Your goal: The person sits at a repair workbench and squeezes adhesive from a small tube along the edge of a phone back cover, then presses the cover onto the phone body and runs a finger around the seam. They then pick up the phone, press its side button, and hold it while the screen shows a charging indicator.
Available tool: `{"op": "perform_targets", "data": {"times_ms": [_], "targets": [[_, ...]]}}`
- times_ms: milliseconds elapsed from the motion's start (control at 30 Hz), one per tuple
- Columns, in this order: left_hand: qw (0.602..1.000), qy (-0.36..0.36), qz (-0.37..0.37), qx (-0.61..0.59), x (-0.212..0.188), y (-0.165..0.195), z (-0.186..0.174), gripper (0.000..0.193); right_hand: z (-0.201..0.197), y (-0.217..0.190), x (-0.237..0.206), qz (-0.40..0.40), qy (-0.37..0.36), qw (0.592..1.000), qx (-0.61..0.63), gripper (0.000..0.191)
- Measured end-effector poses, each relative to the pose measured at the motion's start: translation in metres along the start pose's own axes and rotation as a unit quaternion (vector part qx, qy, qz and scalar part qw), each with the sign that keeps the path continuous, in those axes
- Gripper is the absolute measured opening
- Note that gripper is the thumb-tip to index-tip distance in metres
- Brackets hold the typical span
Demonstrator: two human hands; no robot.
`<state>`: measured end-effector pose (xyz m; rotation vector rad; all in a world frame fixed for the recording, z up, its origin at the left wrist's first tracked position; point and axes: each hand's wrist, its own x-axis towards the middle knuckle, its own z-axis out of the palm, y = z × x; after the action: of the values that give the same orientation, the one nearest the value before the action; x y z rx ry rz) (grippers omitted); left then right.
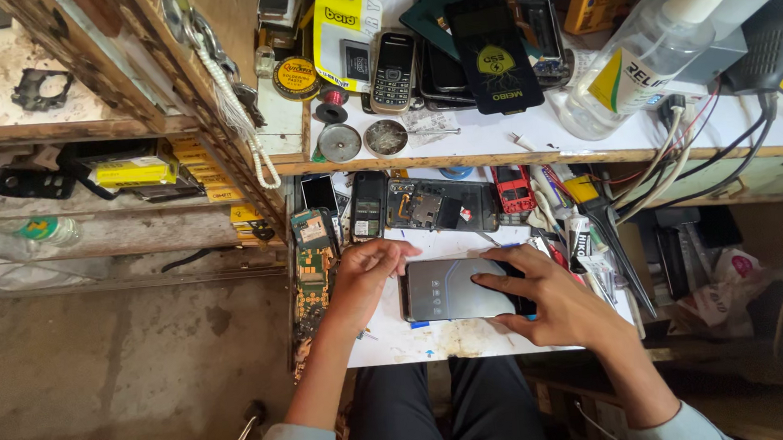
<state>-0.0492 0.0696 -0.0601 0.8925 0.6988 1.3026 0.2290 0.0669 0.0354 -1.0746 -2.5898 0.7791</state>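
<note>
A grey smartphone (448, 290) lies flat, long side across, on a stained white work board (438, 339) over my lap. My left hand (365, 273) rests on the phone's left end, fingers curled over its upper left corner. Over the phone's right end lies my right hand (546, 296), fingers spread, pressing on its right side and top edge. Both hands touch the same phone.
Opened phones and circuit boards (314, 273) line the board's far and left edges, with tools (601, 222) at right. The upper shelf (516, 145) holds a keypad phone (393, 71), a dark phone-sized pouch (495, 54), a spray bottle (652, 46), tins and cables. Wooden shelves stand at left.
</note>
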Motion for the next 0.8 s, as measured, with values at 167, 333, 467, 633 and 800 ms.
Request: {"op": "perform_targets", "data": {"times_ms": [167,333,467,633,800], "targets": [[0.974,0.016,0.036,-0.224,0.003,-0.004,-0.004,0.024,0.000,0.001,-0.001,-0.014,0.012,1.000,0.002,0.062],[0.949,-0.016,0.025,0.313,-0.013,0.023,-0.004,0.047,0.000,0.002,0.000,-0.007,0.004,1.000,0.003,0.062],[0.842,-0.127,0.034,0.524,-0.029,0.051,0.008,0.107,-0.001,0.000,0.001,-0.003,-0.004,1.000,-0.005,0.062],[0.803,-0.139,-0.006,0.580,-0.031,0.051,0.018,0.119,-0.003,-0.002,0.003,0.000,-0.010,1.000,-0.009,0.062],[0.821,-0.121,0.006,0.558,-0.034,0.036,0.011,0.105,-0.006,-0.003,0.004,-0.011,-0.013,1.000,-0.017,0.062]]}}
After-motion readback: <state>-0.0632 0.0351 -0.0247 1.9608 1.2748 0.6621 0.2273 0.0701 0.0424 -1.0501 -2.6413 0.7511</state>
